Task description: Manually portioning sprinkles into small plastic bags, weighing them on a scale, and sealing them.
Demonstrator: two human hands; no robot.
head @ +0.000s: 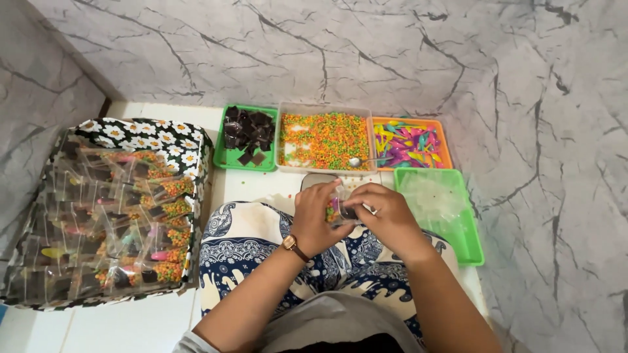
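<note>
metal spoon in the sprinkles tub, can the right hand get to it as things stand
Probably yes, once freed. The metal spoon lies uncovered in the open sprinkles tub, just ahead of the right hand, with nothing between. That hand and the left hand are pinching a small clear packet.

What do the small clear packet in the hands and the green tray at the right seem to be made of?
The small clear packet, held by both left hand and right hand, looks like thin glossy plastic film: contents show through. The green tray looks like rigid smooth plastic, judging by its even colour.
</note>
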